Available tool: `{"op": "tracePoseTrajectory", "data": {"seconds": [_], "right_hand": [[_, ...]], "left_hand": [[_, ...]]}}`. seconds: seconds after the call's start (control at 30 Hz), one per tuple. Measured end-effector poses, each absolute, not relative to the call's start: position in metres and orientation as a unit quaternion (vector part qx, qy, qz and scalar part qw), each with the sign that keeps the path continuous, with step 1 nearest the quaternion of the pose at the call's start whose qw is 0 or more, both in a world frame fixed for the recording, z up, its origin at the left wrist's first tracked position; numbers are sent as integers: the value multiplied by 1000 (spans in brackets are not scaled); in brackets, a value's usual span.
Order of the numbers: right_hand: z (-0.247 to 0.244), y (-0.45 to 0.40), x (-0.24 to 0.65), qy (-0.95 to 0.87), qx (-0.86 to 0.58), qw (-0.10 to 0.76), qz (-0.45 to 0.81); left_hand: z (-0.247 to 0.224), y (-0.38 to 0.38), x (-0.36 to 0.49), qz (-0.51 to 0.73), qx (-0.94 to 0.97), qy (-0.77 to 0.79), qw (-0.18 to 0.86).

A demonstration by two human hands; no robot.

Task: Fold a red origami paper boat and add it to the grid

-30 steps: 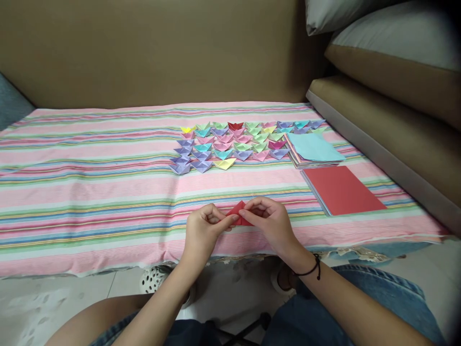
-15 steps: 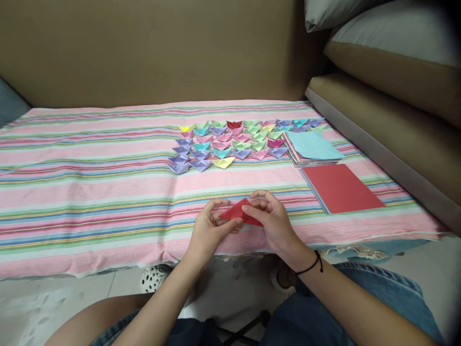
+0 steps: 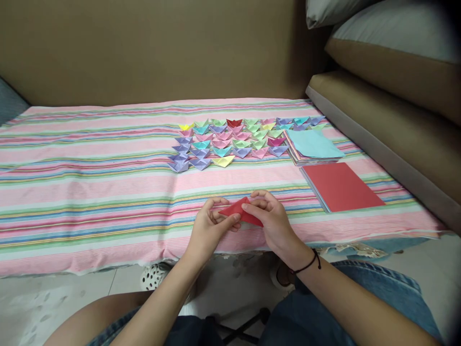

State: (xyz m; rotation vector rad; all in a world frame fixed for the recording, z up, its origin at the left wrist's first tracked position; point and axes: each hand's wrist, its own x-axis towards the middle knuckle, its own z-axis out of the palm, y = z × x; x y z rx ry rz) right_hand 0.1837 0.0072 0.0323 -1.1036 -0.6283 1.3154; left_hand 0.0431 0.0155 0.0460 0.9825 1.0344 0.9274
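Note:
Between my two hands is a piece of folded red paper with a peak at its top and pointed ends. My left hand pinches its left part, thumb in front and fingers behind. My right hand grips the right part, with the thumb lying across the paper's face. Both hands are held just above the near part of the striped cloth. Farther back stand several rows of small folded paper boats, among them a yellow boat and a dark red boat.
A stack of red-topped paper sheets lies to the right, behind it a stack with light blue paper on top. The striped cloth covers the seat. Cushions are piled at the right; a brown backrest rises behind.
My left thumb has shifted slightly up and left on the red paper. Both hands keep hold of it, and the boats and stacks have not moved.

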Motion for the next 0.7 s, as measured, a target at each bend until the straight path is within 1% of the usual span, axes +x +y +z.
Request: {"op": "tracePoseTrajectory", "data": {"seconds": [0.1,0.3,0.57,0.7], "right_hand": [[30,9,184,-282,-485,608,562],[30,8,184,-303,-491,599,556],[29,7,186,-367,-489,552,567],[29,7,187,-364,-497,552,562]], "left_hand": [[45,16,42,415,431,446,666],[46,15,43,416,460,463,633],[46,17,39,403,451,469,644],[47,17,38,387,456,472,648]]}}
